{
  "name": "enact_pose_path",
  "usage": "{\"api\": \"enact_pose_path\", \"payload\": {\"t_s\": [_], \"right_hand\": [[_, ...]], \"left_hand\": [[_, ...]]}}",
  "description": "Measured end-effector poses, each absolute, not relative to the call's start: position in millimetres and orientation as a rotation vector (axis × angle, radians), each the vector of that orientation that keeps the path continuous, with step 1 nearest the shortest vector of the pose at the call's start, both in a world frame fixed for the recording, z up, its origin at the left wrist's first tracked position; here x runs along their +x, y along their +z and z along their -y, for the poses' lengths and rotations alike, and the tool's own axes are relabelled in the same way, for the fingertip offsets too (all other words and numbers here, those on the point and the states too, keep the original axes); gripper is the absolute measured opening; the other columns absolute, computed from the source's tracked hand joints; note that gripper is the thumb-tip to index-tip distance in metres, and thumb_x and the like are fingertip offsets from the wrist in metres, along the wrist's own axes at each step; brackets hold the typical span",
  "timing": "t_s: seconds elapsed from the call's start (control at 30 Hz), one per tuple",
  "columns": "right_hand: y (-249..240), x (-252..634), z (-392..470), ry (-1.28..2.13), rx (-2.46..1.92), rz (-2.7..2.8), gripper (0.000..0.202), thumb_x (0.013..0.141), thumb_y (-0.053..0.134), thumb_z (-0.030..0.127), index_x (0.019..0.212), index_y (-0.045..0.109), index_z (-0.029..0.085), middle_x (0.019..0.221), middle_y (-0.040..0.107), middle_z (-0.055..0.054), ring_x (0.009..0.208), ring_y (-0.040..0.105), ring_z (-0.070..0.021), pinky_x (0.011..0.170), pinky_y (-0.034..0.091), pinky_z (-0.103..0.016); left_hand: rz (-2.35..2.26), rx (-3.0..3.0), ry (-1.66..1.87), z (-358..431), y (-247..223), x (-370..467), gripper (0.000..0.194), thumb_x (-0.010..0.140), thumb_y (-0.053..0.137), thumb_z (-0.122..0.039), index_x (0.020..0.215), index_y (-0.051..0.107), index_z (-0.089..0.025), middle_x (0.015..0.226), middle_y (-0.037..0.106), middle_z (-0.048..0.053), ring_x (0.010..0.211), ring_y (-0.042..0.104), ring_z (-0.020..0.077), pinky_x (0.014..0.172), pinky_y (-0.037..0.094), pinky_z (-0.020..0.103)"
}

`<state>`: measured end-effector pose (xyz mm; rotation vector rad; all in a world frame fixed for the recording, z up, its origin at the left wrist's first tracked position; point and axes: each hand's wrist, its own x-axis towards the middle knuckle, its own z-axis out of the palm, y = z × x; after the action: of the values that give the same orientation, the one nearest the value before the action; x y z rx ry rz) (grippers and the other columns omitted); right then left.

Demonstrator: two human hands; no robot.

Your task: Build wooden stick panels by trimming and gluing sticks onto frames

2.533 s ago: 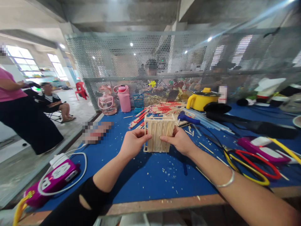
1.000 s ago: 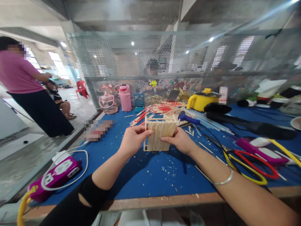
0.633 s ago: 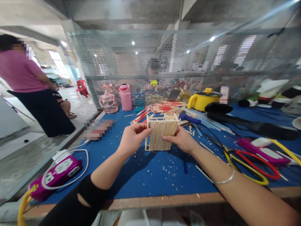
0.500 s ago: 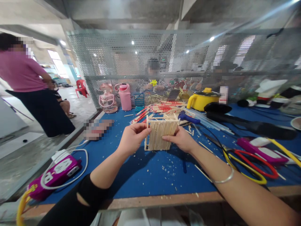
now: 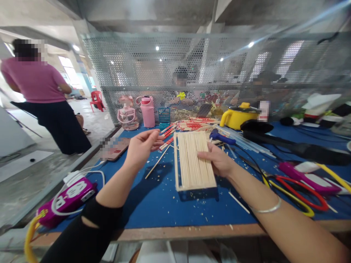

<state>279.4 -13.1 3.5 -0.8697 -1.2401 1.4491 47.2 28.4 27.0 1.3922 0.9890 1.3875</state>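
We note a pink bottle (image 5: 148, 114) beside a transparent bottle (image 5: 128, 117), a yellow pot (image 5: 240, 117) near a perforated screen (image 5: 128, 64), a red chair (image 5: 96, 98) on the floor (image 5: 97, 128).

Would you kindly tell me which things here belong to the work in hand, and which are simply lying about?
Likely in use:
stick panel, held by the right hand
red-marked sticks
blue tool
clear rods

Seemingly just lying about:
pink bottle
yellow pot
phone
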Motion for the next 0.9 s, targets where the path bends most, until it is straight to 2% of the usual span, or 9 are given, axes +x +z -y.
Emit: {"api": "enact_pose_path", "payload": {"t_s": [0.1, 0.17, 0.23, 0.3, 0.43, 0.6, 0.73, 0.8, 0.9], "right_hand": [[4, 278, 16, 1.621, -1.079, 1.328, 0.039, 0.065, 0.071, 0.030, 0.101, 0.061, 0.017, 0.095, 0.073, -0.009, 0.081, 0.070, -0.0220, 0.072, 0.055, -0.035], [2, 277, 16, 1.470, -1.322, 1.480, 0.033, 0.072, 0.064, 0.034, 0.099, 0.062, 0.016, 0.094, 0.073, -0.010, 0.081, 0.069, -0.0210, 0.069, 0.054, -0.033], [-1, 278, 14, 1.211, -1.524, 1.598, 0.031, 0.076, 0.059, 0.040, 0.095, 0.063, 0.016, 0.090, 0.072, -0.008, 0.078, 0.068, -0.0198, 0.065, 0.052, -0.031], [-3, 282, 11, 0.999, -1.647, 1.643, 0.032, 0.073, 0.062, 0.047, 0.085, 0.063, 0.017, 0.080, 0.071, -0.006, 0.072, 0.065, -0.0193, 0.060, 0.048, -0.028], [-3, 292, 7, 0.716, -1.793, 1.669, 0.037, 0.060, 0.071, 0.054, 0.066, 0.059, 0.019, 0.059, 0.061, -0.001, 0.063, 0.057, -0.0185, 0.056, 0.039, -0.027], [-10, 287, 5, 0.627, -1.804, 1.671, 0.038, 0.064, 0.069, 0.054, 0.077, 0.057, 0.020, 0.055, 0.059, 0.001, 0.053, 0.054, -0.0159, 0.050, 0.036, -0.025], [-19, 278, 2, 0.700, -1.726, 1.642, 0.031, 0.080, 0.053, 0.051, 0.084, 0.054, 0.020, 0.054, 0.062, 0.001, 0.045, 0.056, -0.0145, 0.042, 0.039, -0.024], [-17, 280, 2, 0.715, -1.684, 1.631, 0.031, 0.085, 0.044, 0.049, 0.084, 0.055, 0.020, 0.055, 0.063, 0.001, 0.042, 0.057, -0.0134, 0.039, 0.040, -0.023], [-3, 295, 3, 0.584, -1.653, 1.588, 0.030, 0.085, 0.045, 0.046, 0.083, 0.056, 0.019, 0.062, 0.064, -0.001, 0.041, 0.056, -0.0105, 0.040, 0.041, -0.021]], "left_hand": [[-1.367, 1.680, 1.316, -47, 21, 28, 0.044, 0.084, 0.046, -0.051, 0.096, 0.065, -0.013, 0.078, 0.071, 0.008, 0.062, 0.063, 0.0145, 0.057, 0.047, 0.024], [-1.492, 1.813, 1.191, -55, 12, 22, 0.034, 0.077, 0.057, -0.046, 0.076, 0.068, -0.014, 0.062, 0.066, 0.006, 0.056, 0.059, 0.0162, 0.054, 0.041, 0.025], [-1.520, 1.895, 1.088, -59, 0, 22, 0.025, 0.067, 0.068, -0.041, 0.062, 0.068, -0.016, 0.055, 0.061, 0.004, 0.056, 0.056, 0.0175, 0.054, 0.038, 0.026], [-1.516, 1.957, 0.988, -60, -9, 28, 0.020, 0.057, 0.076, -0.036, 0.061, 0.068, -0.019, 0.056, 0.062, 0.003, 0.058, 0.056, 0.0183, 0.055, 0.036, 0.026], [-1.502, 1.995, 0.824, -57, -19, 37, 0.028, 0.044, 0.081, -0.021, 0.070, 0.071, -0.021, 0.054, 0.062, 0.000, 0.058, 0.056, 0.0194, 0.059, 0.037, 0.027], [-1.510, 1.910, 0.794, -57, -14, 31, 0.021, 0.049, 0.071, -0.010, 0.068, 0.071, -0.020, 0.050, 0.059, -0.001, 0.056, 0.055, 0.0178, 0.059, 0.038, 0.026], [-1.475, 1.769, 0.859, -61, -9, 23, 0.005, 0.062, 0.064, -0.017, 0.065, 0.068, -0.016, 0.045, 0.051, -0.003, 0.046, 0.047, 0.0136, 0.052, 0.036, 0.025], [-1.453, 1.685, 0.933, -62, -7, 23, 0.008, 0.068, 0.061, -0.022, 0.065, 0.066, -0.016, 0.045, 0.048, -0.004, 0.044, 0.046, 0.0122, 0.049, 0.036, 0.024], [-1.404, 1.565, 1.063, -63, -5, 27, 0.014, 0.071, 0.061, -0.029, 0.066, 0.063, -0.016, 0.049, 0.050, -0.003, 0.045, 0.046, 0.0106, 0.048, 0.037, 0.022]]}}
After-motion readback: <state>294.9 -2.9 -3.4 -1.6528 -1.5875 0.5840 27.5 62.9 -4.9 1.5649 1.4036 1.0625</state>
